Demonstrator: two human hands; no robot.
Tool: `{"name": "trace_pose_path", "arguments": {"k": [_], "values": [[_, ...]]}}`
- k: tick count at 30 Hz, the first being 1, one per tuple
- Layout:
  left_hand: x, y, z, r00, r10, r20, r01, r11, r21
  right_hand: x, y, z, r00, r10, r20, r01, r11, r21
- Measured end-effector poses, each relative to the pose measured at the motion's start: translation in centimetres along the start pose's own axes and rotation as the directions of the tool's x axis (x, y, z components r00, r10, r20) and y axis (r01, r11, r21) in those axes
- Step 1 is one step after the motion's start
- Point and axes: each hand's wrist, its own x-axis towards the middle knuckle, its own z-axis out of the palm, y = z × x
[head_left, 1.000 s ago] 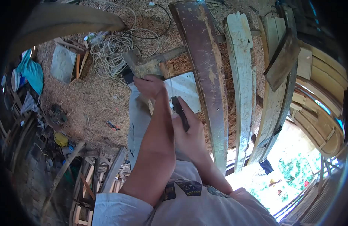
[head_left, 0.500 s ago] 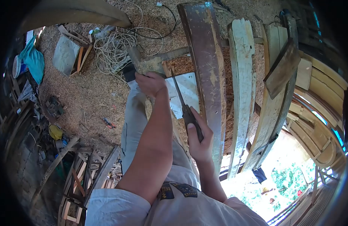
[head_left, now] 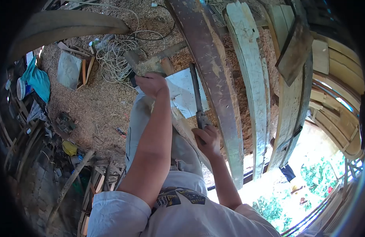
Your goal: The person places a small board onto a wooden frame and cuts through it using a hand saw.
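My left hand (head_left: pixel 151 84) is closed over the near edge of a worn wooden block (head_left: pixel 149 68), its fingertips partly hidden. In my right hand (head_left: pixel 208 140) is a long-bladed tool (head_left: pixel 196 89) with a dark handle; whether it is a saw or a knife I cannot tell. The narrow dark blade points away from me, over a pale flat sheet (head_left: pixel 178 93) and beside a brown plank (head_left: pixel 216 71). A small wood offcut (head_left: pixel 166 66) sits at the block's right end.
A whitish plank (head_left: pixel 249 59) and more boards (head_left: pixel 287 106) lie right of the brown one. Coiled cable (head_left: pixel 115 59) rests on the shaving-covered floor (head_left: pixel 97 102). A curved timber (head_left: pixel 68 29) is at upper left, scrap wood (head_left: pixel 74 173) at lower left.
My right hand has turned the tool, so its blade shows broader and points more straight ahead, closer to the brown plank. My left hand stays on the block; the view has shifted slightly.
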Motion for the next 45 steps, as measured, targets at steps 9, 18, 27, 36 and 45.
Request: {"name": "trace_pose_path", "arguments": {"k": [9,18,27,36,45], "values": [[0.1,1.0,-0.9,0.996,-0.058,0.060,0.054,0.997,0.062,-1.9,6.5,6.8,0.993,0.113,-0.037,-0.118,0.975,-0.189],[0.6,0.6,-0.3,1.000,-0.005,0.004,0.005,0.997,0.076,-1.6,7.4,10.3,0.980,0.043,-0.194,-0.106,0.938,-0.331],[0.0,2.1,-1.7,0.995,-0.062,0.078,0.049,0.985,0.168,-1.3,7.1,11.1,0.986,0.134,-0.104,-0.154,0.964,-0.217],[0.5,2.0,-1.3,0.996,-0.055,0.071,0.036,0.968,0.248,-2.9,6.2,11.9,0.962,0.236,-0.136,-0.252,0.962,-0.107],[1.0,0.9,-1.8,0.991,0.009,0.136,-0.016,0.998,0.054,-2.6,5.3,14.2,0.934,0.288,-0.209,-0.275,0.957,0.091]]}}
